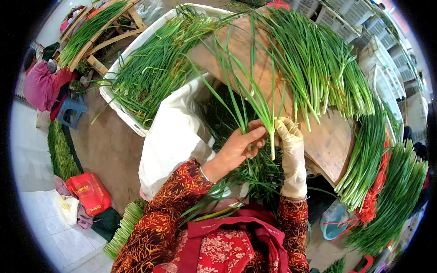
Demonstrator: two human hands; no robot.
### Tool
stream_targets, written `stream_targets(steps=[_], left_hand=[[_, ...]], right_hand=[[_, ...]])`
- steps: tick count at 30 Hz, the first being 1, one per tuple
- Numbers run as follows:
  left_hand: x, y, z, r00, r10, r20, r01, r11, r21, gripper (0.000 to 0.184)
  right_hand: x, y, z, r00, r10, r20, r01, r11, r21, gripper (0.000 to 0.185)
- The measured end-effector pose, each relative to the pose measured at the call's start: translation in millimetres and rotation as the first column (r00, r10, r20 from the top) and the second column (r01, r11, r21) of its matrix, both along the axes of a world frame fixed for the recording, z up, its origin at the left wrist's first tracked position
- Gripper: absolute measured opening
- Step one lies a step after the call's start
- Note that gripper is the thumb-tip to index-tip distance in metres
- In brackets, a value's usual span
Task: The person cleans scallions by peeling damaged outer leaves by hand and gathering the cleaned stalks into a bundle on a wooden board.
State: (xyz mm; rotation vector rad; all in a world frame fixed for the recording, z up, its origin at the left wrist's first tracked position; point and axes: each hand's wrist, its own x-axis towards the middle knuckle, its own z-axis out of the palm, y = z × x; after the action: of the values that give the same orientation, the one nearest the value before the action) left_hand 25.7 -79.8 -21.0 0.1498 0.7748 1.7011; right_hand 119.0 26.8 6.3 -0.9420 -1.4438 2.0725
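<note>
My bare left hand [241, 148] is closed around a few garlic chives [258, 102], their long leaves fanning up and away from me. My right hand [289, 132], in a cream-coloured glove, has its fingers pinched beside the pale stem ends of these chives; the exact bit between its fingertips is partly hidden. Just beyond the hands lies a wooden board [227, 57] with a thick spread of chives [318, 68] on its right part, stem ends toward me. Loose green leaves [264, 175] fill the dark space under my hands.
A white tub [108, 95] heaped with chives stands at the back left, a white sheet [166, 141] hanging near it. Tied-looking bundles [364, 159] and red strings [377, 191] lie at right. Another person [43, 86] sits far left near a blue stool [73, 110]. Crates [337, 22] stack back right.
</note>
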Motion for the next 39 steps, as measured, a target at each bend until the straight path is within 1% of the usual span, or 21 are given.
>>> stream_targets(steps=[2,4,5,7,8,9,11,12,14,17,22,24,25,27,28,30,31,33,35,37,39], left_hand=[[0.9,0.6,-0.9,1.000,0.005,0.025,-0.005,1.000,0.008,0.024],[-0.1,0.5,-0.9,0.997,0.016,-0.078,-0.016,1.000,-0.001,0.022],[-0.5,-0.1,1.9,0.996,0.018,-0.083,-0.018,1.000,0.000,0.022],[-0.1,-2.0,9.3,0.975,0.025,-0.220,-0.047,0.994,-0.096,0.022],[0.5,-2.0,9.3,0.974,0.029,-0.223,-0.051,0.994,-0.095,0.022],[2.1,-1.4,8.8,0.969,0.029,-0.246,-0.060,0.991,-0.116,0.021],[6.1,0.7,7.5,0.961,0.029,-0.275,-0.069,0.988,-0.136,0.021],[8.9,2.2,6.8,0.935,0.056,-0.350,-0.105,0.987,-0.124,0.020],[13.2,3.9,10.2,0.877,0.078,-0.473,-0.160,0.978,-0.134,0.013],[14.4,2.0,6.6,0.861,0.120,-0.494,-0.194,0.976,-0.101,0.013],[18.8,-3.6,10.4,0.860,0.100,-0.500,-0.192,0.972,-0.136,0.029],[18.5,-4.1,6.3,0.924,0.100,-0.370,-0.166,0.975,-0.151,0.029],[20.0,-3.6,7.6,0.923,0.101,-0.372,-0.166,0.975,-0.147,0.029],[24.5,-2.0,12.9,0.961,0.189,-0.203,-0.211,0.973,-0.094,0.028],[26.3,-0.6,14.7,0.961,0.189,-0.203,-0.211,0.973,-0.094,0.028],[29.3,2.4,17.1,0.985,0.172,-0.027,-0.174,0.973,-0.154,0.025],[29.0,1.6,15.1,0.985,0.169,-0.025,-0.171,0.973,-0.155,0.025],[25.5,-1.3,9.0,0.989,0.097,0.116,-0.087,0.993,-0.084,0.022],[22.3,-0.4,8.3,0.988,0.080,0.131,-0.071,0.995,-0.071,0.021],[19.4,0.3,8.7,0.999,-0.015,0.039,0.018,0.997,-0.072,0.020],[21.7,1.4,12.6,0.999,0.013,-0.035,-0.017,0.994,-0.111,0.019]], right_hand=[[0.1,-0.1,-1.1,1.000,0.017,0.007,-0.017,1.000,0.014,0.019],[0.7,-1.9,0.5,0.999,0.031,0.009,-0.032,0.999,0.026,0.019],[1.4,-4.0,4.6,0.996,-0.026,0.090,0.003,0.970,0.242,0.019],[3.2,-8.1,10.7,0.963,-0.183,0.200,0.016,0.773,0.634,0.019],[6.1,-8.6,9.3,0.962,-0.237,0.134,0.038,0.602,0.798,0.021],[5.8,-10.0,14.6,0.963,-0.234,0.131,0.038,0.601,0.798,0.021],[3.6,-16.0,32.4,0.971,-0.136,0.197,-0.119,0.439,0.891,0.021],[-0.5,-18.4,36.2,0.967,-0.115,0.226,-0.163,0.399,0.902,0.020],[-5.7,-17.8,30.5,0.942,-0.086,0.324,-0.256,0.441,0.860,0.017],[-9.3,-18.4,35.3,0.937,-0.076,0.341,-0.273,0.448,0.851,0.016],[-9.8,-16.4,35.4,0.887,-0.157,0.434,-0.357,0.361,0.861,0.014],[-9.9,-13.7,31.7,0.919,-0.106,0.380,-0.312,0.394,0.865,0.015],[-9.8,-12.6,29.9,0.920,-0.107,0.378,-0.311,0.391,0.867,0.015],[-8.3,-12.3,26.9,0.939,-0.122,0.321,-0.262,0.350,0.899,0.014],[-7.5,-14.0,27.6,0.939,-0.122,0.321,-0.262,0.350,0.899,0.014],[-6.3,-20.0,30.0,0.955,-0.053,0.291,-0.224,0.510,0.830,0.011],[-4.9,-22.1,30.1,0.954,-0.055,0.293,-0.225,0.511,0.830,0.011],[-1.9,-25.6,30.0,0.993,-0.025,0.118,-0.075,0.638,0.766,0.010],[3.7,-29.9,29.2,0.997,-0.007,0.072,-0.047,0.692,0.720,0.012],[10.6,-33.0,14.7,0.996,0.017,-0.084,0.036,0.803,0.595,0.015],[18.3,-35.6,1.4,0.997,0.010,-0.072,0.039,0.760,0.648,0.012]])
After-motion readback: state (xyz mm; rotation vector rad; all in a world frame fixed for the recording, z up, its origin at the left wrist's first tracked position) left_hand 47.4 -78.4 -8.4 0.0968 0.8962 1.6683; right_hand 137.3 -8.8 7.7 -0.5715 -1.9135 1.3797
